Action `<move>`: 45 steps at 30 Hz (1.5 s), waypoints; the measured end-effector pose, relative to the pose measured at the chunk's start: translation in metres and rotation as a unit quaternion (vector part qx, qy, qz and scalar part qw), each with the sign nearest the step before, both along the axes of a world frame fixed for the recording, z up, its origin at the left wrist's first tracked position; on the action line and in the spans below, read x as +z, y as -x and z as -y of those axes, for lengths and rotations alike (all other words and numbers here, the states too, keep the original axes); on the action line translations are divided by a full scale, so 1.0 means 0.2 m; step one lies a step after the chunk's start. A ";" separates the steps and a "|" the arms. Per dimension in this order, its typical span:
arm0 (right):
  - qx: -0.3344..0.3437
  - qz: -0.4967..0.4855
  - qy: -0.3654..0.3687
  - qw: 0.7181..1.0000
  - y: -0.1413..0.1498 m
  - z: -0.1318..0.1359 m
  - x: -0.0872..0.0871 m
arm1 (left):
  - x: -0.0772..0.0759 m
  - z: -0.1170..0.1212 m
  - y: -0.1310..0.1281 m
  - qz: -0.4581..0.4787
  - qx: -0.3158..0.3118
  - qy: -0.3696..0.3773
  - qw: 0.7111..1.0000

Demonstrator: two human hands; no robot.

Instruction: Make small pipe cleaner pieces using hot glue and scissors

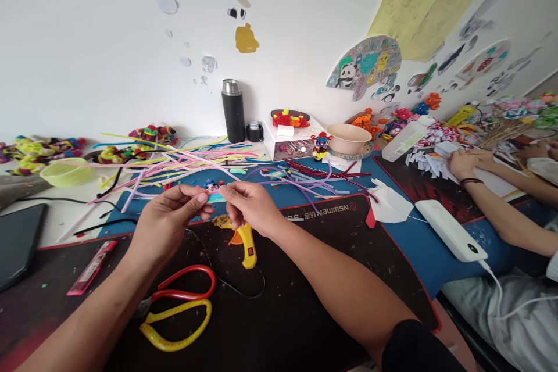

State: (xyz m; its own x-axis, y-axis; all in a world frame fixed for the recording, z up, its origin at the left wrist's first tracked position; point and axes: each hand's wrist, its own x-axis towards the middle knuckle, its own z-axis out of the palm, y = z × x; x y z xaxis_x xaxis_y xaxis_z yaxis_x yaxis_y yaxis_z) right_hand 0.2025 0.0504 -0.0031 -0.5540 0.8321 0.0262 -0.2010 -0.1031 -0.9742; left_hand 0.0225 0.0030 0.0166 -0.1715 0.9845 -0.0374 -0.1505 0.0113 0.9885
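Note:
Between my two hands is a small pipe-cleaner figure (212,187), dark blue and pink on top with a light-blue strip below. My left hand (172,214) is closed, pinching its left side between thumb and fingers. The fingers of my right hand (250,204) are closed at its right side, and they hide part of it. Just beneath my hands a yellow glue gun (248,247) with an orange trigger lies on the black mat (305,296). Nearer to me are scissors (176,344) with one red and one yellow handle; my left forearm covers their blades.
Loose pipe cleaners (183,164) spread behind my hands. A black thermos (234,113), a white box (279,148) and a beige bowl (349,138) stand along the wall. At right lie a white power bank (451,231) and a co-worker's hands (466,164). A phone-like dark slab (20,244) is far left.

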 end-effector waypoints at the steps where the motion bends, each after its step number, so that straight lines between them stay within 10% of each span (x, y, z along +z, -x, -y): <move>1: 0.000 0.000 0.003 1.000 0.00 0.00 0.00 | 0.00 0.00 0.00 -0.008 -0.001 -0.004 1.000; 45: 0.016 0.006 0.033 0.999 -0.02 -0.03 0.01 | 0.03 0.00 0.01 -0.086 -0.031 -0.005 0.996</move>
State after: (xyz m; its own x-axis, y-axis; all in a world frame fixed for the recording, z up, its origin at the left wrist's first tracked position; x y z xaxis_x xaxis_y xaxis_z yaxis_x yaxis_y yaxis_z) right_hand 0.2069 0.0555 -0.0020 -0.5807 0.8134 -0.0343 -0.1856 -0.1733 -0.9672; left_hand 0.0199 0.0025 0.0233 -0.1139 0.9935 -0.0033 0.0213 0.0058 0.9998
